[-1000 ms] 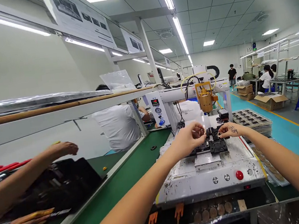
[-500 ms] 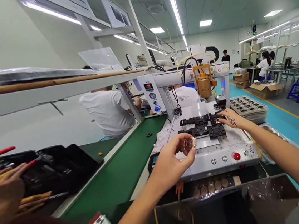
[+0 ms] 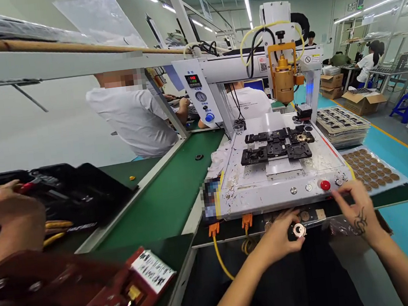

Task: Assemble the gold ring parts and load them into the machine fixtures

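Note:
My left hand (image 3: 282, 237) pinches a round copper-coloured coil (image 3: 299, 230) between thumb and fingers, low in front of the machine's front edge. My right hand (image 3: 357, 206) is at the right end of the front panel, close to a silver button (image 3: 339, 182) and a red button (image 3: 324, 185). Its fingers are bent and slightly apart, with nothing visible in them; contact with the panel is unclear. On the machine bed, another copper coil (image 3: 302, 138) lies in the back right of the black fixture (image 3: 277, 148). The brass-coloured dispensing head (image 3: 284, 82) hangs above.
A sheet of brown round coils (image 3: 371, 166) lies right of the machine, with stacked trays (image 3: 344, 124) behind. Left runs a green conveyor belt (image 3: 158, 202). Another person's hand (image 3: 7, 205) works at far left near a brown machine (image 3: 106, 301). Yellow cables (image 3: 219, 254) hang below.
My right hand has left the fixture and come back to the front panel, leaving a coil there. My left hand has moved down and right with its coil. The view has tilted downward.

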Demonstrator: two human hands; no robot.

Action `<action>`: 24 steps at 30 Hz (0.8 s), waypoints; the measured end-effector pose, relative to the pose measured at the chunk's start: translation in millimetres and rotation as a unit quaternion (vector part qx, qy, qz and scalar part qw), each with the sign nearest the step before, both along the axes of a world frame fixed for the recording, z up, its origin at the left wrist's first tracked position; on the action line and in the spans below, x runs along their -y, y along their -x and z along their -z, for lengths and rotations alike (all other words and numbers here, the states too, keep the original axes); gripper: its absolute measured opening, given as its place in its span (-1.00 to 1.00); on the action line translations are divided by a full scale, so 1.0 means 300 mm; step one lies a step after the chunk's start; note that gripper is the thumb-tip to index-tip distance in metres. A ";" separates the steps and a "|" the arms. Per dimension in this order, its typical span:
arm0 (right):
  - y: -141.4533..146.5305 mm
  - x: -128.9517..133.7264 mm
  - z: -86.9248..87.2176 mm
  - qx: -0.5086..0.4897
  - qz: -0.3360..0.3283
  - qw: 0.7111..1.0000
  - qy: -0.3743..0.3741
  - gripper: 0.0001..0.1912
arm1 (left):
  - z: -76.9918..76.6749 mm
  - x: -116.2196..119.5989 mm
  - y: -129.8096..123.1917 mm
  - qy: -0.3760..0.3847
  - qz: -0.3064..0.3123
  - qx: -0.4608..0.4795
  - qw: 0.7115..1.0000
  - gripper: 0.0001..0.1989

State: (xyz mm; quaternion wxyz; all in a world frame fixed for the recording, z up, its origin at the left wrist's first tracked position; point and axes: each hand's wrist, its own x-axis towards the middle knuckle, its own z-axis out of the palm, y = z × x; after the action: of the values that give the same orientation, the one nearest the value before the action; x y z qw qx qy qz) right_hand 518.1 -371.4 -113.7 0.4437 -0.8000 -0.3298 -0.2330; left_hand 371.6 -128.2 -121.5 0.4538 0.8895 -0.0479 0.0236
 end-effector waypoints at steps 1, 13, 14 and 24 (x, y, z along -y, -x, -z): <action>0.034 -0.023 0.020 -0.018 -0.043 0.999 0.018 -0.84 | 0.029 0.007 -0.009 -0.011 0.004 0.002 1.000 -0.62; 0.089 -0.119 0.203 -0.035 -0.237 0.956 0.172 -0.73 | 0.076 0.007 0.034 -0.012 0.027 0.002 1.000 -0.56; 0.085 -0.119 0.220 -0.025 -0.238 0.956 0.171 -0.73 | 0.077 0.007 0.030 -0.019 0.028 0.002 0.999 -0.57; 0.174 -0.041 0.368 0.035 -0.270 0.957 0.102 -0.69 | 0.030 -0.017 0.024 -0.007 0.050 -0.045 0.998 -0.62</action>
State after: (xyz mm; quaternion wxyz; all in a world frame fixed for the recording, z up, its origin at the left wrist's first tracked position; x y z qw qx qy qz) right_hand 465.8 -359.2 -224.1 0.3940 -0.7138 -0.5707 -0.0976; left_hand 364.4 -123.2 -130.5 0.4498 0.8893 -0.0721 -0.0395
